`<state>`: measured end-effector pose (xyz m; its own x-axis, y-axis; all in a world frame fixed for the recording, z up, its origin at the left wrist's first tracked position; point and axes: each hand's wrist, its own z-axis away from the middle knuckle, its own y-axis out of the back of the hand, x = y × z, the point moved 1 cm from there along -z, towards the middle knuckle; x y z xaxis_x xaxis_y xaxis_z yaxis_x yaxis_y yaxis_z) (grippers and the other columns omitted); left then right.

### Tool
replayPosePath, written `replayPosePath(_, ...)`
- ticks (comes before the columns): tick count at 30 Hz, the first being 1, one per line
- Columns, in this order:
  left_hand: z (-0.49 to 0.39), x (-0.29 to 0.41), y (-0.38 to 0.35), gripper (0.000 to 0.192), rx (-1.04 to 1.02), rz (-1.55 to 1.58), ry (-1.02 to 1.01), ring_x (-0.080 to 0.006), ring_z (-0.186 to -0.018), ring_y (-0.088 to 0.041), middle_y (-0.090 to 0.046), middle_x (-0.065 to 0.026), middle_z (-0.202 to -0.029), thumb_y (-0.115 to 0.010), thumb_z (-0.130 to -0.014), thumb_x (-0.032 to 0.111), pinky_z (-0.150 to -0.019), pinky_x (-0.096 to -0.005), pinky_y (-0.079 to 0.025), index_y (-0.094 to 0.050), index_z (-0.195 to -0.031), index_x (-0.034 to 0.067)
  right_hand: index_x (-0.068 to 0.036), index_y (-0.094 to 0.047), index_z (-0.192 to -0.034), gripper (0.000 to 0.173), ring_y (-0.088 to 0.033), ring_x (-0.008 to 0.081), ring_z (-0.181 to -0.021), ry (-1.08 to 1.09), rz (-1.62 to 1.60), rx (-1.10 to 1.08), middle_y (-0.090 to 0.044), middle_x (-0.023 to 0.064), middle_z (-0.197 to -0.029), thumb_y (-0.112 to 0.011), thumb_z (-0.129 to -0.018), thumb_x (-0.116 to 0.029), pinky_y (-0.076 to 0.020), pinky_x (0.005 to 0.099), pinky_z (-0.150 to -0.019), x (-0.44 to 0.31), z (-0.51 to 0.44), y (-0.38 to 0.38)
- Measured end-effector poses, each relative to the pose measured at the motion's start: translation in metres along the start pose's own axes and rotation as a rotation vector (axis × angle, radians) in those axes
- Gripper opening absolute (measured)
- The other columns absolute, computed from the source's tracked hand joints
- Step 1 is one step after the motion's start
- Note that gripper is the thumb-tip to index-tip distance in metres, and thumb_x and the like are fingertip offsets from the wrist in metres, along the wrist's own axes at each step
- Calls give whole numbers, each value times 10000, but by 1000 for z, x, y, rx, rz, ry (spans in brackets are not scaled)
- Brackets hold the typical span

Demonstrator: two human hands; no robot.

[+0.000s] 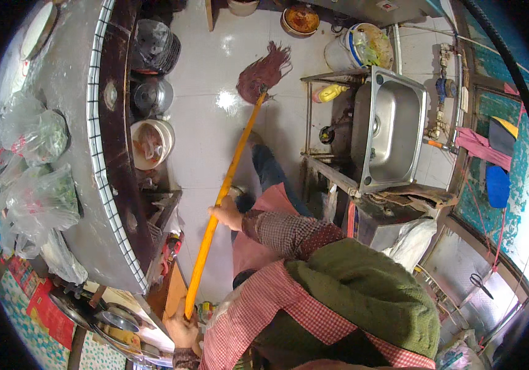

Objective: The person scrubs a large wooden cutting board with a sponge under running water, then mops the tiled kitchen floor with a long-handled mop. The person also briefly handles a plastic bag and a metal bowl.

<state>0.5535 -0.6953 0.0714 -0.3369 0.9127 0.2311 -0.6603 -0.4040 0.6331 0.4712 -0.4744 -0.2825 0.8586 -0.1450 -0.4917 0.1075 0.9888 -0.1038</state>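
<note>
A mop with a yellow wooden handle slants across the floor in front of me. Its dark reddish string head lies spread on the pale tiles. My right hand is wrapped around the handle about midway along. Lower down, my left hand grips the handle's top end, close to the counter side. A checked sleeve covers my right forearm. My pink apron and one leg in dark trousers show beyond the handle.
To the right stand a steel sink on a metal frame and a lidded white bucket. Pots and a white bucket line the left under a tile-edged counter. A brown-stained basin sits at the far end.
</note>
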Motion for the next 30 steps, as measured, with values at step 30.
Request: replayPosePath(30,-220,224,-44,575,-290,461,-141,-407,-864,-708,-676,-240,-909,-708,-763,6,-705,-402,-554,-566,-1317,69,11,-650,-764,294,-634,198,-536,126,348,154,-625,100,-639,-761,-779,-260,-487,320,-435,-185,-175,266)
